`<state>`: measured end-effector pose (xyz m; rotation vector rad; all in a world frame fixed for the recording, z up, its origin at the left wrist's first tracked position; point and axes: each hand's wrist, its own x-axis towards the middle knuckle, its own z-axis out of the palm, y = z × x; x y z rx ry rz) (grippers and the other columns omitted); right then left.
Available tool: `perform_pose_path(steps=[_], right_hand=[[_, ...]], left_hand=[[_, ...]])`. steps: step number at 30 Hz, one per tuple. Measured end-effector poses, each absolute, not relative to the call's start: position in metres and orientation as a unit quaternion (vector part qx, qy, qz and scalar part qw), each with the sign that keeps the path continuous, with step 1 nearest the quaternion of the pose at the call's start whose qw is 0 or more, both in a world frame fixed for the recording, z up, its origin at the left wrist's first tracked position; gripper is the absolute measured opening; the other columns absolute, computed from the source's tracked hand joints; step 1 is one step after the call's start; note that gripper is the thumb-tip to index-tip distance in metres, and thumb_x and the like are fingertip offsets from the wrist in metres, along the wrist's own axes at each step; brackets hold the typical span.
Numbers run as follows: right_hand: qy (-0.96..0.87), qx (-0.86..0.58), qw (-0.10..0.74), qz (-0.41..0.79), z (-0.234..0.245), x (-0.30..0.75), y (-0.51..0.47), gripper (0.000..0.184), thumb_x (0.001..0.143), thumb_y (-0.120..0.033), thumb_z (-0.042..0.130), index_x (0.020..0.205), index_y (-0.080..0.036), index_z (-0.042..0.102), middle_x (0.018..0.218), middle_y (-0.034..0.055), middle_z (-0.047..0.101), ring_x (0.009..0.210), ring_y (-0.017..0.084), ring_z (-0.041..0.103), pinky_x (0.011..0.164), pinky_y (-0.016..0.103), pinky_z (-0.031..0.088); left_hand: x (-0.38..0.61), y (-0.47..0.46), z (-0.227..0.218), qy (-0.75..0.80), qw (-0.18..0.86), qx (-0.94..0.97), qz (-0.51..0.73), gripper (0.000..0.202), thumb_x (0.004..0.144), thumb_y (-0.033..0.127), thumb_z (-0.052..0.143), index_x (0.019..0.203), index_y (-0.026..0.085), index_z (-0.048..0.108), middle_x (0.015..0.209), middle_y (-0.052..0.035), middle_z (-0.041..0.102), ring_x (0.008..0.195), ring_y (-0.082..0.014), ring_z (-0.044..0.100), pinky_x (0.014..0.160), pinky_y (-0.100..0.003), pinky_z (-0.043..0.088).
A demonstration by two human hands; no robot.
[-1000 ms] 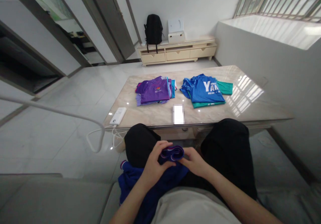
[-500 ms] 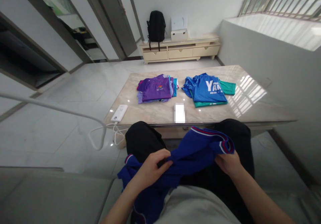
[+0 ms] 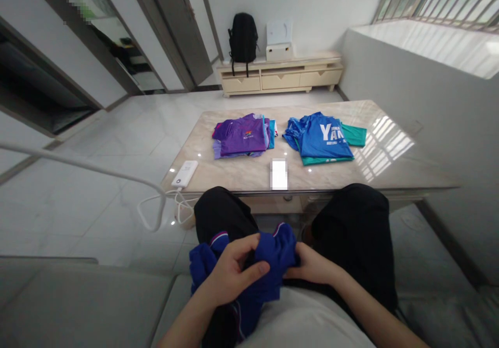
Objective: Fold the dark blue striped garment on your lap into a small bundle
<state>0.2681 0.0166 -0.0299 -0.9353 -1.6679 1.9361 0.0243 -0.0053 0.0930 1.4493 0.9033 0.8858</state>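
Royal-blue jersey shirt with striped trim [image 3: 268, 265] lies bunched in the lap, unfolded, both grips closed on it: left hand [image 3: 234, 270], right hand [image 3: 312, 267]. Two folded shirt stacks, purple [image 3: 241, 136] and blue [image 3: 322, 137], already sit on the marble surface [image 3: 390, 168].

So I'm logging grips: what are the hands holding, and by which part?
Both hands grip one bunched dark blue shirt in the lap: left hand on its gathered middle, right hand on the right edge of the bunch.

White "YA" (rest hidden) on folded blue shirt [image 3: 322, 137]; nothing else legible.
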Motion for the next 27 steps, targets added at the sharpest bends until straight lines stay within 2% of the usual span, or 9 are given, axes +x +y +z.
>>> perform_pose_path(steps=[2, 5, 9, 13, 16, 18, 20, 23, 27], right_hand=[[-0.623, -0.355, 0.206, 0.666, -0.033, 0.266, 0.018, 0.032, 0.08, -0.036, 0.081, 0.103, -0.015, 0.077, 0.105, 0.0061, 0.077, 0.098, 0.027, 0.071, 0.096, 0.041, 0.056], [-0.657, -0.343, 0.188, 0.645, -0.026, 0.278, 0.029, 0.021, 0.083, -0.031, 0.077, 0.096, -0.015, 0.077, 0.102, 0.0052, 0.078, 0.097, 0.027, 0.071, 0.094, 0.039, 0.057], [-0.682, -0.347, 0.164, 0.622, -0.008, 0.306, 0.044, 0.042, 0.077, -0.038, 0.085, 0.111, -0.016, 0.076, 0.111, 0.0057, 0.077, 0.103, 0.028, 0.071, 0.097, 0.039, 0.055], [-0.672, -0.332, 0.104, 0.654, -0.002, 0.313, 0.043, 0.056, 0.07, -0.047, 0.09, 0.116, -0.017, 0.075, 0.111, 0.0044, 0.076, 0.1, 0.026, 0.071, 0.096, 0.039, 0.056], [-0.641, -0.298, 0.161, 0.689, -0.01, 0.297, 0.031, 0.077, 0.071, -0.045, 0.09, 0.139, -0.02, 0.064, 0.135, 0.0072, 0.068, 0.123, 0.028, 0.064, 0.112, 0.042, 0.047], [-0.631, -0.303, 0.183, 0.69, -0.019, 0.282, 0.023, 0.09, 0.068, -0.045, 0.092, 0.147, -0.02, 0.057, 0.141, 0.0085, 0.064, 0.128, 0.028, 0.061, 0.114, 0.041, 0.045], [-0.653, -0.311, 0.13, 0.679, -0.026, 0.268, 0.02, 0.084, 0.065, -0.049, 0.093, 0.138, -0.02, 0.065, 0.129, 0.0065, 0.072, 0.117, 0.028, 0.067, 0.105, 0.039, 0.051], [-0.698, -0.322, 0.05, 0.638, -0.031, 0.258, 0.025, 0.06, 0.066, -0.054, 0.09, 0.115, -0.022, 0.077, 0.108, 0.0012, 0.078, 0.1, 0.026, 0.073, 0.093, 0.035, 0.055], [-0.729, -0.358, 0.08, 0.577, -0.031, 0.26, 0.038, 0.038, 0.081, -0.05, 0.078, 0.11, -0.025, 0.08, 0.104, 0.0008, 0.08, 0.097, 0.026, 0.075, 0.087, 0.032, 0.055]], left_hand=[[0.023, -0.004, 0.093, 0.361, 0.62, 0.576, 0.391, 0.03, 0.092, 0.044, 0.073, 0.09, 0.014, 0.071, 0.089, -0.0072, 0.066, 0.085, -0.019, 0.062, 0.082, -0.028, 0.052], [0.021, -0.003, 0.09, 0.346, 0.658, 0.538, 0.397, 0.027, 0.09, 0.041, 0.077, 0.093, 0.014, 0.072, 0.09, -0.0067, 0.066, 0.085, -0.0177, 0.063, 0.081, -0.026, 0.052], [0.019, -0.004, 0.083, 0.373, 0.67, 0.437, 0.47, 0.035, 0.084, 0.048, 0.082, 0.093, 0.016, 0.07, 0.083, -0.0034, 0.063, 0.075, -0.0135, 0.06, 0.071, -0.022, 0.051], [0.021, -0.005, 0.082, 0.409, 0.667, 0.36, 0.508, 0.045, 0.076, 0.057, 0.086, 0.087, 0.018, 0.065, 0.074, -0.0009, 0.06, 0.063, -0.0112, 0.055, 0.06, -0.021, 0.049], [0.023, -0.007, 0.084, 0.421, 0.65, 0.373, 0.511, 0.046, 0.077, 0.058, 0.084, 0.083, 0.019, 0.061, 0.071, 0.0006, 0.056, 0.058, -0.0095, 0.05, 0.055, -0.019, 0.045], [0.025, -0.008, 0.085, 0.416, 0.636, 0.406, 0.507, 0.044, 0.08, 0.057, 0.082, 0.082, 0.018, 0.061, 0.069, 0.0013, 0.054, 0.056, -0.0081, 0.046, 0.053, -0.017, 0.041], [0.024, -0.007, 0.085, 0.403, 0.619, 0.449, 0.503, 0.04, 0.084, 0.054, 0.08, 0.083, 0.018, 0.063, 0.069, 0.0015, 0.054, 0.054, -0.0071, 0.042, 0.052, -0.017, 0.039], [0.017, -0.007, 0.088, 0.392, 0.578, 0.496, 0.516, 0.033, 0.088, 0.05, 0.077, 0.085, 0.018, 0.067, 0.069, 0.0017, 0.055, 0.054, -0.0067, 0.042, 0.053, -0.017, 0.04], [-0.001, -0.019, 0.105, 0.418, 0.491, 0.534, 0.547, 0.035, 0.085, 0.051, 0.079, 0.078, 0.019, 0.069, 0.067, -0.0007, 0.059, 0.056, -0.0104, 0.05, 0.055, -0.021, 0.047]])
